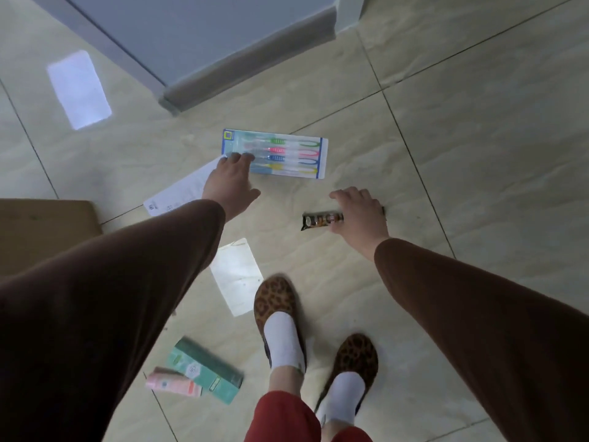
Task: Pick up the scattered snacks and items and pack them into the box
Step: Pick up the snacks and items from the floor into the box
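A pack of several toothbrushes (287, 154) lies flat on the tiled floor. My left hand (231, 183) reaches down to its left end, fingertips touching the pack's edge, fingers spread. A dark snack bar (320, 220) lies to the right; my right hand (360, 215) is over its right end, fingers curled around it. The cardboard box (47, 231) shows at the left edge, partly hidden by my left sleeve. A green carton (210, 370) and a pink tube (173, 384) lie near my feet.
A white sheet of paper (181, 193) lies under my left wrist. A grey wall corner with skirting (248, 71) stands just behind the toothbrush pack. My feet in leopard-print shoes (277, 301) stand on the floor below the hands. Bright window reflections mark the tiles.
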